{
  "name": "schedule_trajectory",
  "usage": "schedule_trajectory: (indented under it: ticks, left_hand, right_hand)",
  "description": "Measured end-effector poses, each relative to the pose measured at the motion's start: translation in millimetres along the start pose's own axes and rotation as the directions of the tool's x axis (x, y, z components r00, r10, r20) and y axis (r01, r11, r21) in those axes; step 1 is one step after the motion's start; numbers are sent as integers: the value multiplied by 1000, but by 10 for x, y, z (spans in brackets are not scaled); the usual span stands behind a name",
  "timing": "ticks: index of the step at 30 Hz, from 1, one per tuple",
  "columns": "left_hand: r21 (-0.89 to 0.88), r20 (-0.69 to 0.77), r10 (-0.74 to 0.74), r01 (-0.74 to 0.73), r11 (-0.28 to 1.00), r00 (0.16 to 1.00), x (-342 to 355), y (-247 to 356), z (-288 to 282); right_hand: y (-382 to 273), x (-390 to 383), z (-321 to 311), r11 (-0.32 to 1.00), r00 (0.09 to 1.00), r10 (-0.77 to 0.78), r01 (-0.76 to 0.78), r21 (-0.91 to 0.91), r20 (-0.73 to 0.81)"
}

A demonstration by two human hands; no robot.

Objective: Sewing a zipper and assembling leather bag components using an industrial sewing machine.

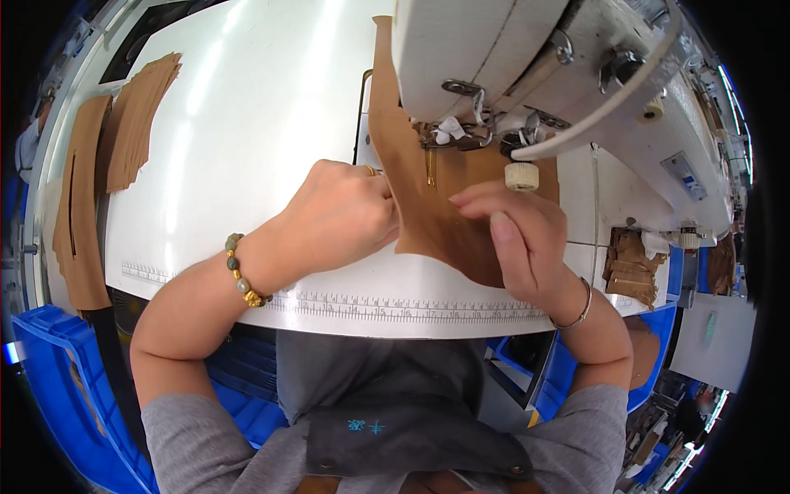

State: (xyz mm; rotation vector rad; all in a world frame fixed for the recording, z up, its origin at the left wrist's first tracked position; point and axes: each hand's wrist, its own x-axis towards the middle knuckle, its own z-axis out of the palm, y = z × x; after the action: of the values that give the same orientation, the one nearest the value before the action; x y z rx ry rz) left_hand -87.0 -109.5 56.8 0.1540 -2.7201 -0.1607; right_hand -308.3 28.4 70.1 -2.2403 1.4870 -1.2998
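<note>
A piece of brown leather-like material [444,218] lies under the head of a white sewing machine [485,58], its near edge curving over the white table. My left hand [350,210] is closed at the left edge of this piece, the fingertips hidden behind it. Over its right part hovers or rests my right hand [527,235], thumb and forefinger apart and nothing between them. Just below the presser foot area, a narrow gold-coloured metal part [430,167] stands out against the brown material.
Stacked brown pieces [140,123] lie at the table's left, beside a long slotted brown piece [78,206]. A printed ruler [395,311] runs along the near edge. More brown pieces [634,267] are piled at right. Blue crates [74,387] stand below the table.
</note>
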Motion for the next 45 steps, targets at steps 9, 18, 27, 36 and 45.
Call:
schedule_trajectory:
  ticks: [9, 18, 27, 36, 45]
  left_hand:
    - [29, 168, 29, -34, 999, 985, -16, 112, -195]
    - [107, -120, -263, 276, 955, 957, 51, 79, -334]
    - [-167, 147, -195, 218, 961, 970, -21, 282, -93]
    - [-135, 134, -179, 197, 971, 975, -5, 287, -96]
    - [-52, 53, -143, 145, 988, 988, 93, 125, -63]
  right_hand:
    - [-51, -79, 218, 898, 979, 18, 74, -434, 203]
    - [-44, -76, 271, 884, 988, -65, 123, -450, 142]
    - [32, -121, 208, 904, 989, -35, 93, -418, 144]
    - [2, -144, 158, 916, 979, 14, 69, -395, 204]
    - [124, -68, 196, 887, 980, 27, 67, -456, 195]
